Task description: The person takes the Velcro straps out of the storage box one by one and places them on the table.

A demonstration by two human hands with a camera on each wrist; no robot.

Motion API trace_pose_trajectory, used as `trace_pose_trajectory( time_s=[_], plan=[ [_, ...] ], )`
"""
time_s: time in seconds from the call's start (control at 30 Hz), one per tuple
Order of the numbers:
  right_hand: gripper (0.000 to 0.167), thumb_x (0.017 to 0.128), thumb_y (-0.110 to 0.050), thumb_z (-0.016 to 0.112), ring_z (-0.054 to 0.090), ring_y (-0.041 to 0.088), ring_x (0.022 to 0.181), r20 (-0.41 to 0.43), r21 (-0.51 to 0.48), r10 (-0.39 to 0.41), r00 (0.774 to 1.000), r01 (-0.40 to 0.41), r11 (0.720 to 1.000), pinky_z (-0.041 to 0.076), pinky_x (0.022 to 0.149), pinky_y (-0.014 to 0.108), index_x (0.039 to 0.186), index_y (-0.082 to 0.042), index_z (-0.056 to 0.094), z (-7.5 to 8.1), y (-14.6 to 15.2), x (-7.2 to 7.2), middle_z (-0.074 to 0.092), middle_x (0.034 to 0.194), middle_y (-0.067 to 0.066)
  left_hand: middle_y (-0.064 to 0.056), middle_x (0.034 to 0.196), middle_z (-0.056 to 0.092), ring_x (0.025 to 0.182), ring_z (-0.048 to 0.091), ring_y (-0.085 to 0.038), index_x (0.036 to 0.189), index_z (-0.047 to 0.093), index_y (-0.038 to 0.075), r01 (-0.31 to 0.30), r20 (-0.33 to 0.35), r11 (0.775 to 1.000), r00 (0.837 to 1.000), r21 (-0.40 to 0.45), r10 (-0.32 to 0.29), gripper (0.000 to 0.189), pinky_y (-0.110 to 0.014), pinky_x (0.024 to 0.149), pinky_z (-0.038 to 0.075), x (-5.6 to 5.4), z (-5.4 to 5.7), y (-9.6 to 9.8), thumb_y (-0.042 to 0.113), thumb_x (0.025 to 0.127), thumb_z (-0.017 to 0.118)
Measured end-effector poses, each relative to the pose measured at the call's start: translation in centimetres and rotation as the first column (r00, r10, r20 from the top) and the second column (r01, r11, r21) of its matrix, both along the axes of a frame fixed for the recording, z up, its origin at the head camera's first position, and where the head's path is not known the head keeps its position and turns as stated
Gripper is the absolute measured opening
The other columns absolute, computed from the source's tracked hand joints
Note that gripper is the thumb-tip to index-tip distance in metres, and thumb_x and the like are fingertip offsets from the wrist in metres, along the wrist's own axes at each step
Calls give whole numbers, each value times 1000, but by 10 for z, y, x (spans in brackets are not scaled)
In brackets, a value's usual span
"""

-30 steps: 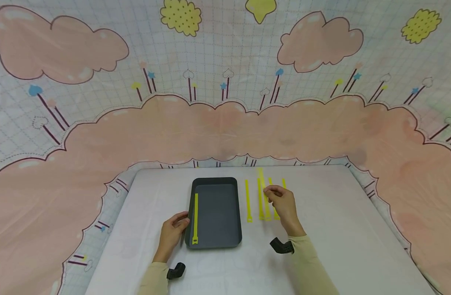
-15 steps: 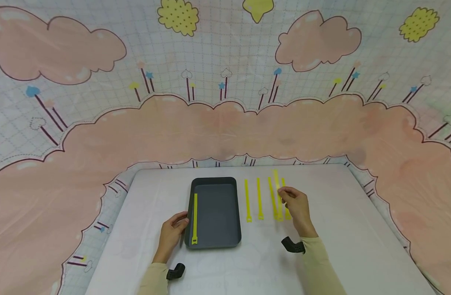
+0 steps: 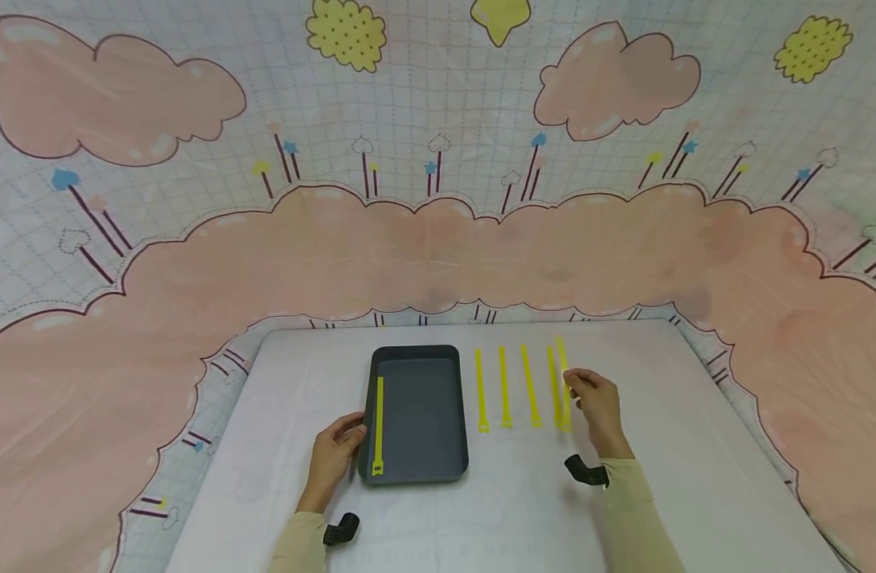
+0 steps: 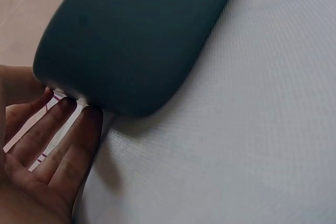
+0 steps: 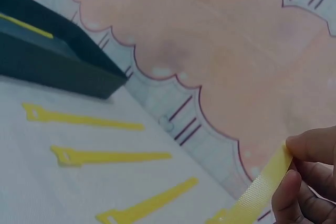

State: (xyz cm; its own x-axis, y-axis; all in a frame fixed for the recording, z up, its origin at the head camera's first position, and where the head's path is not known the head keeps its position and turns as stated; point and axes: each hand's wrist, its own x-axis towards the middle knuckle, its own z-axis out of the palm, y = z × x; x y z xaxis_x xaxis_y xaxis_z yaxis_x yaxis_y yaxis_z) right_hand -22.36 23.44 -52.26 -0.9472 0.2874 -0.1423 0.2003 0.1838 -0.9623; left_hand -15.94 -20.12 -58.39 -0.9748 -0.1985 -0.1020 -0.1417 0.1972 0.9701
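In the head view a dark grey rectangular tray [image 3: 425, 422] stands left of the table's middle. One yellow hook-and-loop cable tie [image 3: 379, 430] lies lengthwise along its left side. My left hand [image 3: 333, 454] touches the tray's left outer wall with its fingertips; the left wrist view shows those fingers fairly straight against the wall [image 4: 126, 40]. My right hand [image 3: 598, 406] pinches another yellow cable tie [image 3: 562, 350] between thumb and fingers. That tie hangs at the right end of a row of several similar ties [image 3: 505, 390], next to the rightmost one [image 3: 554, 382].
A white table [image 3: 681, 446] carries everything. Behind it rises a backdrop [image 3: 438, 255] printed with clouds and stars. The ties in the row lie roughly parallel, right of the tray. Dark wrist-worn devices [image 3: 586, 471] sit on both wrists.
My right hand has moved rightward along the row with the cable tie it pinches, passing over the ties on the table. The left hand and the tray have stayed in place.
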Motion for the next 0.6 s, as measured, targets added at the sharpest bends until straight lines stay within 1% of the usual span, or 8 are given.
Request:
trace_pose_trajectory(
  time_s=[0.03,0.1,0.27,0.3,0.37,0.5,0.6],
  plan=[
    [31,96,-25,62,53,8,73,10,-1,-2,1000,2,1000,47,69,26,115,-1,66,-2,2,0,60,81,-10,-20,128,64,94,62,8,128,63,5,1,3,1000,1000,-3,-1,35,-16,75,50,0,0,0,13,94,65],
    [31,97,-26,61,53,8,74,36,4,-7,999,7,1000,47,70,26,117,-2,65,-5,6,-1,59,82,-11,-20,129,64,98,64,4,129,63,4,2,6,1000,1000,-15,-2,35,-16,75,50,1,0,0,13,94,65],
    [32,98,-26,60,54,7,75,89,9,-22,996,21,1000,46,69,24,119,-3,64,-13,13,-2,60,84,-12,-20,130,63,112,66,-18,129,63,4,-5,19,999,1000,-34,5,35,-14,76,50,2,2,1,12,94,65],
    [32,98,-26,60,54,7,74,89,11,-20,996,20,1000,46,68,23,119,-2,64,-15,15,-2,60,84,-12,-20,130,63,113,66,-20,129,63,4,-5,19,999,1000,-35,6,35,-14,76,50,2,2,1,12,94,65],
    [33,98,-27,60,54,6,75,86,15,-21,996,20,1000,46,68,23,119,-2,64,-17,18,-4,60,84,-13,-20,130,63,112,67,-19,129,63,5,-7,18,1000,1000,-28,8,36,-14,76,50,1,1,1,12,94,65],
    [34,98,-28,60,54,7,77,90,21,-23,996,22,1000,46,69,22,120,-2,64,-22,25,-11,60,86,-13,-19,130,64,105,67,-7,128,63,6,-13,17,1000,1000,-17,13,35,-15,76,50,-1,-1,0,12,94,66],
    [33,98,-28,60,54,8,78,118,31,-41,992,38,999,46,69,22,120,-3,64,-25,29,-14,59,88,-12,-19,130,64,99,65,1,128,63,5,-14,18,1000,1000,-15,14,35,-16,74,50,-1,-2,0,12,94,66]
  ],
)
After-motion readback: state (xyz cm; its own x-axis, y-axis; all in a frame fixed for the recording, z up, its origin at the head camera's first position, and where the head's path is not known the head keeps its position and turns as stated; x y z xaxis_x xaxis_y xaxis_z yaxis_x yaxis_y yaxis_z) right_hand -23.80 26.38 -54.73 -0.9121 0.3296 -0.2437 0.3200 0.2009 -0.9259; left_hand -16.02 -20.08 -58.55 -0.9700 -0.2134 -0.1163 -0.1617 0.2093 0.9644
